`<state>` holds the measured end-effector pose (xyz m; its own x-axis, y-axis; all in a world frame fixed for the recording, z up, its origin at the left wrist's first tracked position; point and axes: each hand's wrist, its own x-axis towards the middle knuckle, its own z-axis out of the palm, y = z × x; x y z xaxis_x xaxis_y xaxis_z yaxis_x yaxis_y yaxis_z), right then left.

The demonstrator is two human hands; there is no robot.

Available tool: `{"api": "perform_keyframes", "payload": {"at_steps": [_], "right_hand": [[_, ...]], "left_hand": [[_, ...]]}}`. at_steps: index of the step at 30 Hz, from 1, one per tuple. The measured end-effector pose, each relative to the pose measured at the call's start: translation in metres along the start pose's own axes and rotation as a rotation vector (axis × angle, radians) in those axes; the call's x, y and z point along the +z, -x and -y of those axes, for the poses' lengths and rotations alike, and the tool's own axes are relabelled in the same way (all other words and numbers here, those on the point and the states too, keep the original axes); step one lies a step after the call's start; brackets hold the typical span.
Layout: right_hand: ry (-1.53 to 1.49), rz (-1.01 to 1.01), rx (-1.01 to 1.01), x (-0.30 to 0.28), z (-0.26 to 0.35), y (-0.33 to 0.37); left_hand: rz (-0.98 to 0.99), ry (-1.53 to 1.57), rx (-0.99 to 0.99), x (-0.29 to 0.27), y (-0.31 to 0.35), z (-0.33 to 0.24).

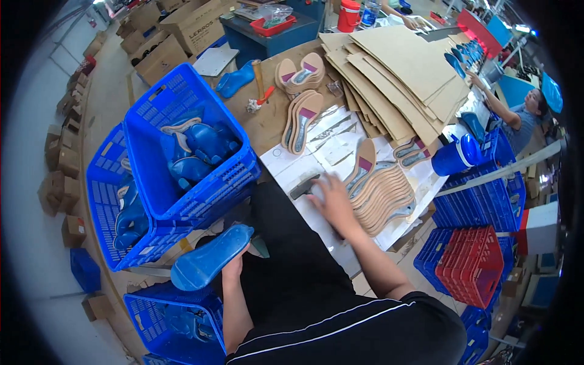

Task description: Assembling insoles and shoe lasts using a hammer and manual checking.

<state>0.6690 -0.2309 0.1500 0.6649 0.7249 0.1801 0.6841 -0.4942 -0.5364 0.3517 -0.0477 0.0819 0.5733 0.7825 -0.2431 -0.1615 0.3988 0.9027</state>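
My left hand (235, 265) is closed around the narrower part of a blue shoe last (207, 258), which it holds tilted beside my thigh with its flat bottom face up. My right hand (333, 202) is over the white-covered part of the table, slightly blurred, with fingers apart. Close to its fingertips lies a short dark tool (304, 186) whose kind I cannot make out; whether they touch is unclear. Right of that hand a long row of tan insoles (383, 198) stands packed together, and one insole (363, 159) with a purple heel patch leans at its far end.
Stacked blue crates (191, 210) with blue lasts stand at my left; another blue crate (173, 340) is lower. Insole piles (301, 121), a hammer (261, 85) and cardboard sheets (398, 67) lie on the table. A blue jug (453, 155) stands right; a person (523, 118) works beyond.
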Motion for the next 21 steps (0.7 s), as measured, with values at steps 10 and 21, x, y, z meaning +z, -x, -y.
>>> {"api": "perform_keyframes", "payload": {"at_steps": [10, 21], "right_hand": [[0.416, 0.304, -0.052, -0.035, -0.080, 0.023], [-1.051, -0.715, 0.177, -0.110, 0.059, -0.004]], "left_hand": [[0.142, 0.267, -0.072, -0.003, -0.006, 0.009], [0.154, 0.204, 0.391, -0.023, 0.086, -0.101]]}}
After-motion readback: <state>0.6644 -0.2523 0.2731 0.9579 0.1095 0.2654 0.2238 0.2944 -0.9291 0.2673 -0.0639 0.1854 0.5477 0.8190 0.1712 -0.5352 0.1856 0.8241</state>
